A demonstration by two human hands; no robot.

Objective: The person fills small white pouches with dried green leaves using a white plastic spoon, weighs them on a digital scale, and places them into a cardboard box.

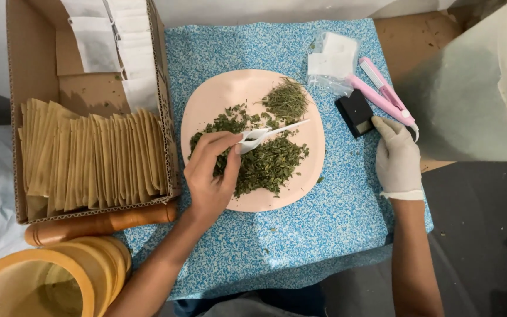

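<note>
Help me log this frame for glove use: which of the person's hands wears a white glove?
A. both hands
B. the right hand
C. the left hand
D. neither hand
B: the right hand by the pink tool is gloved, while the left hand holding the white spoon is bare.

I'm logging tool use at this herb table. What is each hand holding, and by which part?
The left hand holds a white plastic spoon by its handle end, over the dried herbs. The gloved right hand holds nothing; its fingertips touch the pink sealer.

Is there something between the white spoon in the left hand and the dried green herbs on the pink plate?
Nothing visible. The left hand holds the white spoon directly over the dried herbs on the pink plate.
</note>
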